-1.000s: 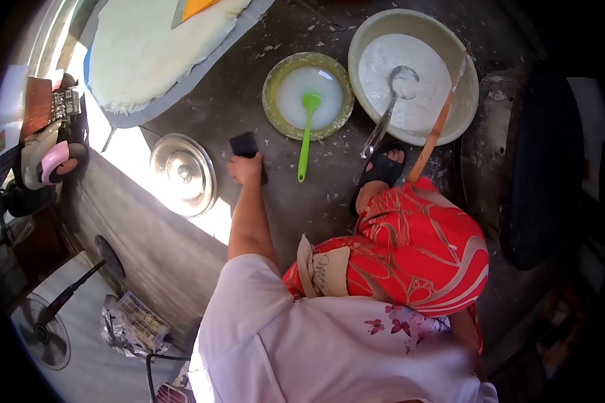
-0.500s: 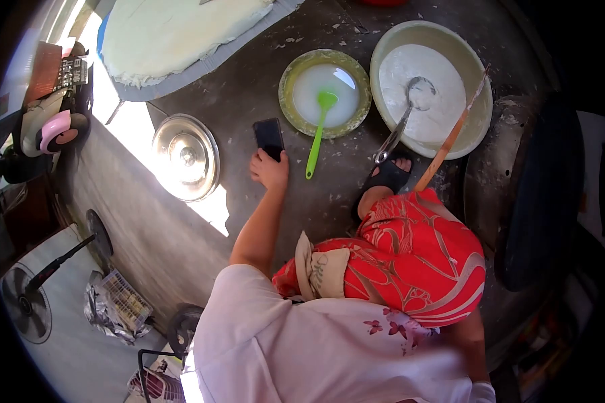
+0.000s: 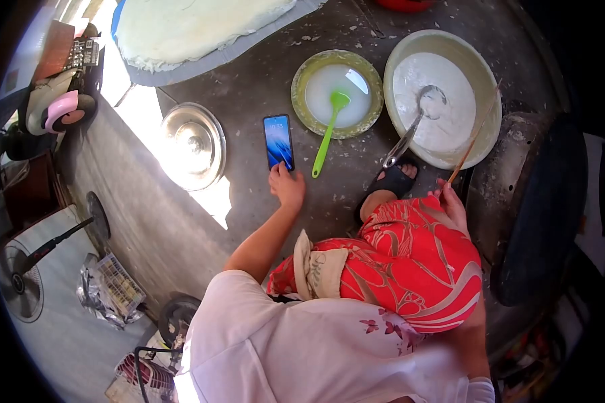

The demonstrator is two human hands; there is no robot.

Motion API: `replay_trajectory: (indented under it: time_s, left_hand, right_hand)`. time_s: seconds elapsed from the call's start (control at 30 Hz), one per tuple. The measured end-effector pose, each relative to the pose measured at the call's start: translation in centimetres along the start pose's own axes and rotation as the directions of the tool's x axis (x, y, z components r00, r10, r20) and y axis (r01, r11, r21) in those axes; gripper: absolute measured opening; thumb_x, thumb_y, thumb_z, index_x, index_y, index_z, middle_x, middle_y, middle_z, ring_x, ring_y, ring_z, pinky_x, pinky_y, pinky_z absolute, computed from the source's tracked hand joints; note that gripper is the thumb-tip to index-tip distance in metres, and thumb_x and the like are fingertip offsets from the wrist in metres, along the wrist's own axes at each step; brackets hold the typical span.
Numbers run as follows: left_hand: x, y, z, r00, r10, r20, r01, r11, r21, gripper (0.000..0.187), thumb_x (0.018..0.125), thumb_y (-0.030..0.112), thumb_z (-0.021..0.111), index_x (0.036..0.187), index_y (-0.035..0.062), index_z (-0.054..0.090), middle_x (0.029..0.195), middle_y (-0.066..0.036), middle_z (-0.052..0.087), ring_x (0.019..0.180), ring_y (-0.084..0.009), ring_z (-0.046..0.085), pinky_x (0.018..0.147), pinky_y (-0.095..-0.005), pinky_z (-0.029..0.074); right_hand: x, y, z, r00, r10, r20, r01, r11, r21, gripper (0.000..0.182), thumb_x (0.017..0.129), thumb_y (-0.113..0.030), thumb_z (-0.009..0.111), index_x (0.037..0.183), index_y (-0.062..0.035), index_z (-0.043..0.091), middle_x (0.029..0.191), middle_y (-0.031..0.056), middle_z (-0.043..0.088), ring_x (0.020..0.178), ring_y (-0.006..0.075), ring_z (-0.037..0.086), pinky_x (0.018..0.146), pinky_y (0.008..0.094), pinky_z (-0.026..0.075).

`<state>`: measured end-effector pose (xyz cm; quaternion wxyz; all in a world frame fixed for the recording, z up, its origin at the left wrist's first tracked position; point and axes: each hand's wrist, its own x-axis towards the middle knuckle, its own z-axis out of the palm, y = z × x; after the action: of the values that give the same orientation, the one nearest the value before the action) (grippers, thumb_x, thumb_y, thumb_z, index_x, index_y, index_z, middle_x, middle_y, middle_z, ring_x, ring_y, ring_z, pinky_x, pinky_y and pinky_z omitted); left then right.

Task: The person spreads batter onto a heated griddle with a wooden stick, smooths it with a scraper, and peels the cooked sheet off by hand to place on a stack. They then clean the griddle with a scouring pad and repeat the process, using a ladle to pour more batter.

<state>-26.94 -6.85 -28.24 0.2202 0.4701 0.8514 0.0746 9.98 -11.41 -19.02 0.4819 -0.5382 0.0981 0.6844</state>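
Note:
A phone (image 3: 278,140) with a lit blue screen is on the dark floor, and my left hand (image 3: 288,187) is closed around its lower end, one fingertip touching the screen. Beside my right knee, my right hand (image 3: 454,205) pinches the lower end of a thin wooden stick (image 3: 464,154). The stick leans across the rim of a large pale basin (image 3: 491,134) of white batter. A metal ladle (image 3: 407,140) rests in that basin. Left of it, a greenish bowl (image 3: 299,101) contains cloudy white liquid and a bright green spatula (image 3: 325,148).
A round metal lid (image 3: 193,146) lies in sunlight at the left. White sheet-like dough (image 3: 195,33) covers a grey board at the top left. My sandalled foot (image 3: 400,176) is below the basin. A dark rounded object (image 3: 548,201) stands at the right; a fan (image 3: 20,283) is lower left.
The phone screen has lit up, and a finger of my left hand now touches it. My right hand has come into view holding the stick, which has turned slightly. The whole view has shifted.

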Motion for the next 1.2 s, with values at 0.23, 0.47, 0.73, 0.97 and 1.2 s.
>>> replay_trajectory:
  time_s: [0.23,0.47,0.73,0.97,1.2]
  left_hand:
    - [0.3,2.9,-1.1,0.971,0.22,-0.097,-0.237,0.942,-0.239,0.045,0.08,0.02,0.056,0.12,0.0031,0.046,0.127,-0.015,0.039,0.115,-0.0331,0.038,0.094,-0.0464,0.029]
    - [-0.1,11.8,-3.5,0.863,0.449,0.232,-0.476,0.876,0.074,0.052,0.078,0.014,0.055,0.125,0.0008,0.037,0.121,-0.02,0.04,0.107,-0.0369,0.043,0.082,-0.0452,0.044]
    - [2.4,11.7,-3.3,0.89,0.384,0.245,-0.34,0.918,-0.205,0.017,0.085,0.015,0.049,0.092,-0.0008,0.054,0.077,-0.023,0.058,0.071,-0.0409,0.056,0.063,-0.0446,0.046]
    - [-3.3,12.4,-7.8,0.822,0.338,0.459,-0.085,0.869,-0.488,0.022,0.089,0.021,0.047,0.088,0.0001,0.056,0.068,-0.023,0.056,0.068,-0.041,0.055,0.06,-0.0429,0.043]
    - [5.1,9.1,0.1,0.937,0.308,0.166,-0.215,0.881,-0.422,0.027,0.088,0.02,0.046,0.08,-0.0018,0.06,0.071,-0.024,0.058,0.07,-0.0411,0.056,0.063,-0.0436,0.043]
  right_hand:
    - [-4.1,-1.3,-3.2,0.897,-0.443,-0.013,0.416,0.853,-0.315,0.012,0.09,-0.018,0.053,0.096,-0.0077,0.052,0.071,-0.0012,0.051,0.065,0.0077,0.048,0.058,0.0221,0.04]
    - [-11.6,-8.6,10.3,0.705,-0.587,0.398,0.467,-0.037,-0.883,0.033,0.082,-0.011,0.06,0.114,-0.0062,0.057,0.071,0.0009,0.059,0.065,0.0155,0.058,0.058,0.0296,0.045]
    - [-6.7,-9.5,19.1,0.879,-0.239,0.413,0.067,-0.795,-0.603,0.031,0.076,-0.017,0.059,0.106,-0.0147,0.062,0.075,0.0121,0.062,0.074,0.0283,0.062,0.066,0.0398,0.048]
    - [-1.6,-8.4,17.4,0.897,-0.289,0.334,0.202,-0.404,-0.892,0.033,0.071,-0.019,0.066,0.104,-0.0159,0.065,0.089,0.0139,0.064,0.081,0.0274,0.062,0.073,0.0337,0.048]
    - [-2.6,-8.8,18.1,0.943,-0.26,0.209,0.122,-0.313,-0.942,0.035,0.07,-0.019,0.067,0.105,-0.0139,0.064,0.089,0.0144,0.064,0.081,0.0271,0.062,0.074,0.0343,0.047]
